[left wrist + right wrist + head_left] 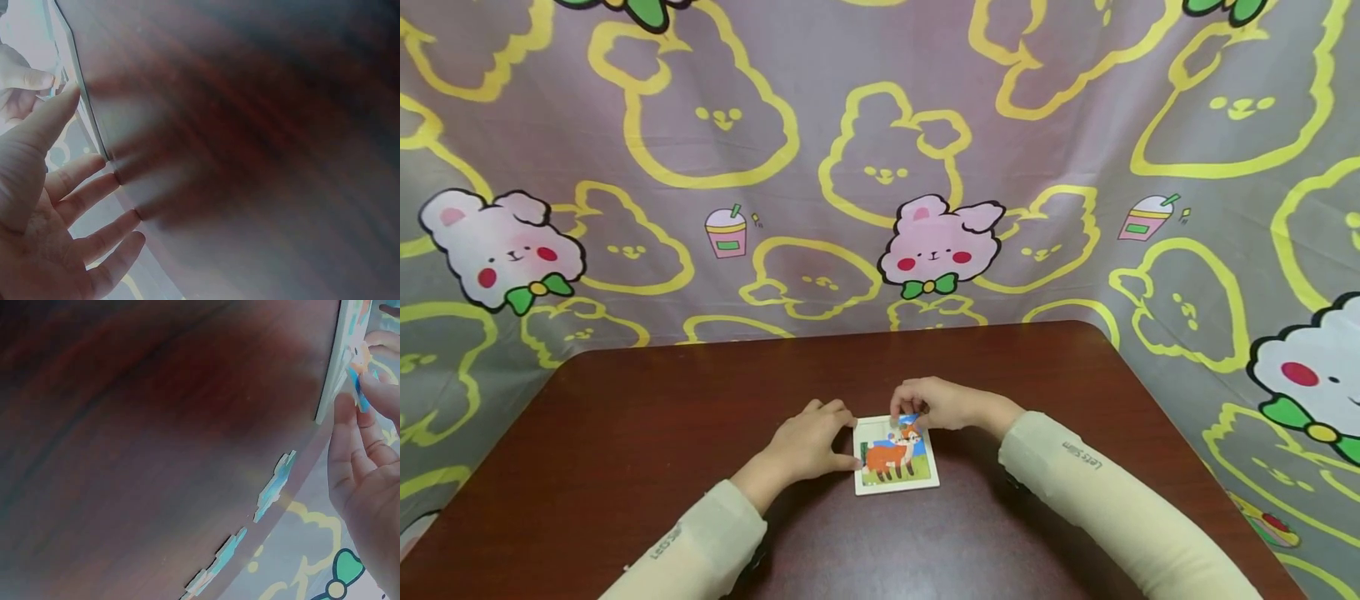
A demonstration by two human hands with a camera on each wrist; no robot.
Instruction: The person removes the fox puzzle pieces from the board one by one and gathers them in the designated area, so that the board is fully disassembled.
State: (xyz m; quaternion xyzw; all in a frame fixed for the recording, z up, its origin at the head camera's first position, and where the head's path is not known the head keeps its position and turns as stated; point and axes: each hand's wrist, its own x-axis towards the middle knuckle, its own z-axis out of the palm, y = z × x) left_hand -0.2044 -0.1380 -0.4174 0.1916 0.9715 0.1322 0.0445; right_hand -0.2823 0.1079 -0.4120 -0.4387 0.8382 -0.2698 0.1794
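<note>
A small jigsaw puzzle (889,462) in a pale frame lies flat on the table, with an orange animal on green and blue. Its upper left part shows bare pale backing. My left hand (805,442) rests at the frame's left side, fingers extended; in the left wrist view thumb and index fingertip touch the frame edge (94,128). At the puzzle's upper right, my right hand (946,403) pinches a blue and orange puzzle piece (359,387) between thumb and fingers, partly over the board. The fingers hide part of that piece.
Loose puzzle pieces (275,485) with blue printing lie on the table in the right wrist view, near its edge. The dark red-brown table (700,392) meets a patterned curtain (820,275) behind and at the sides.
</note>
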